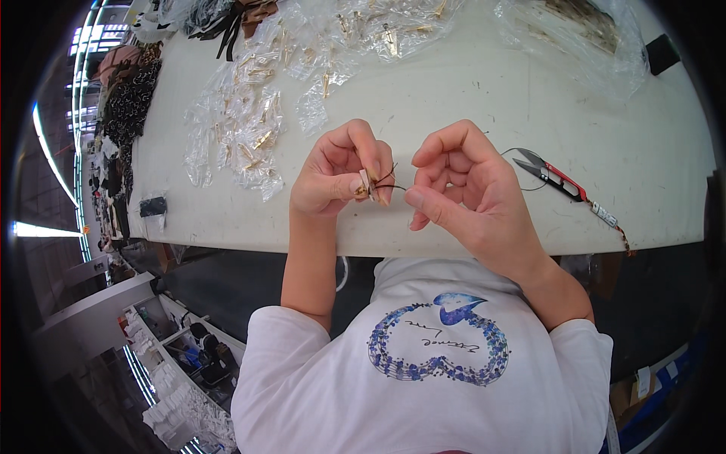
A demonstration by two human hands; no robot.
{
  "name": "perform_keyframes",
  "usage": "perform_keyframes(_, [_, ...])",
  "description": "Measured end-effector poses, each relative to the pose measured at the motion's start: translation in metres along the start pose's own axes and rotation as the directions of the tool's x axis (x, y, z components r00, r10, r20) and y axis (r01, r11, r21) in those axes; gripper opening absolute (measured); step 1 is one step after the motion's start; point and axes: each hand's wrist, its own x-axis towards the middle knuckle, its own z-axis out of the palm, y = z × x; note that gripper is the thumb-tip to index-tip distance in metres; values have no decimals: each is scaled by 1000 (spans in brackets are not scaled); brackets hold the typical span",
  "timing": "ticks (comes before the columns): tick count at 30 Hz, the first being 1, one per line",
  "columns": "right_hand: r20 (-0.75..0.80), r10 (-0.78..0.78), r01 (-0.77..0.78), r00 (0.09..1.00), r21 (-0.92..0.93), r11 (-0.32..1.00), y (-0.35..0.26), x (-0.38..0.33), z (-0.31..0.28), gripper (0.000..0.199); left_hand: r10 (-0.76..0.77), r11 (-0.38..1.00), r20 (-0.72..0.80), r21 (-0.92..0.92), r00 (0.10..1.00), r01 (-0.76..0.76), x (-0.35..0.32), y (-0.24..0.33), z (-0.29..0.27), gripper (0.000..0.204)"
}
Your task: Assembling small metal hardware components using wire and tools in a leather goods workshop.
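Note:
My left hand (336,170) pinches a small gold metal clip (366,186) between thumb and fingers, just above the near edge of the white table (469,91). A thin dark thread (392,181) runs from the clip toward my right hand (461,185). That hand is curled, with its thumb and fingertips closed on the thread's end right beside the clip. Both hands nearly touch over the table's front edge.
Red-handled thread snips (556,178) lie on the table to the right of my right hand. Several clear plastic bags of gold clips (242,129) spread across the back left. Another clear bag (582,30) lies at the back right. Dark fabric pieces (128,98) pile at the far left edge.

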Motion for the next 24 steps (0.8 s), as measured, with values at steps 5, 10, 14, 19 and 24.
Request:
perform_keyframes(5, [-16,-118,109,993,-278,954,3,0,-1,30,-11,997,-57,74,998,15,1,5,9,21])
perform_keyframes(10, [-29,-253,218,967,-421,881,12,5,-4,31,-63,974,-52,214,997,73,1,6,10,18])
perform_keyframes(14, [-82,-142,113,987,-287,951,8,5,-8,26,-78,958,-72,271,994,94,1,4,18,17])
perform_keyframes(19, [-34,114,-108,993,159,981,0,9,-20,15,-66,979,-97,187,993,84,0,0,20,20])
perform_keyframes(24, [-54,109,-89,993,284,955,-1,8,-29,18,-64,996,-96,51,993,69,-1,-2,19,21])
